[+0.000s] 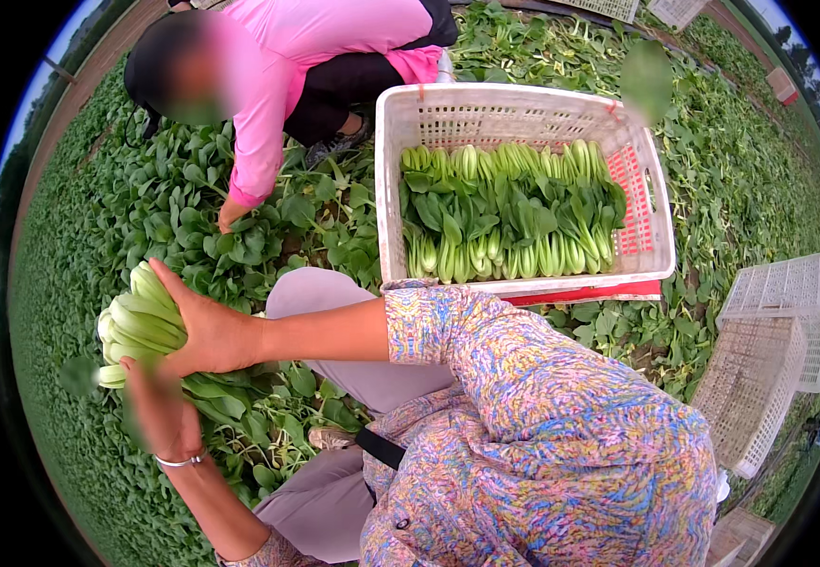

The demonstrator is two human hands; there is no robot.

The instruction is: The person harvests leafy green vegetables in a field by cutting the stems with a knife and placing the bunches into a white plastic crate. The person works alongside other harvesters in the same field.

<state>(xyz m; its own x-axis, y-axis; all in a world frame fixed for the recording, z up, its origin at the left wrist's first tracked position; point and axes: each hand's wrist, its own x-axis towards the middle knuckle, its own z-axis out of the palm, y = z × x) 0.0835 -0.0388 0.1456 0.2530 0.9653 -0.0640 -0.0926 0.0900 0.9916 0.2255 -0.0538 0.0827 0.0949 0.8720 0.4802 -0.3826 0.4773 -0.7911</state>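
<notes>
A bunch of pale-stemmed bok choy [142,319] is in my right hand [215,333], thumb along its upper side and stem ends pointing left. Its green leaves hang below that wrist. My left hand [172,418], with a silver bangle at the wrist, lies against the lower side of the bunch; a blur covers its fingers, so its grip is unclear. Right of the knees stands a white plastic crate [523,287] with slotted walls. Inside, bok choy [516,212] lies in rows, stems at the outer sides and leaves meeting in the middle.
A co-worker in a pink top [275,92] bends over at the upper left, one hand [233,212] among the growing plants [176,191]. Further white crates [750,383] stand at the right. Cut leaves cover the ground around the filled crate, with red material under its edge.
</notes>
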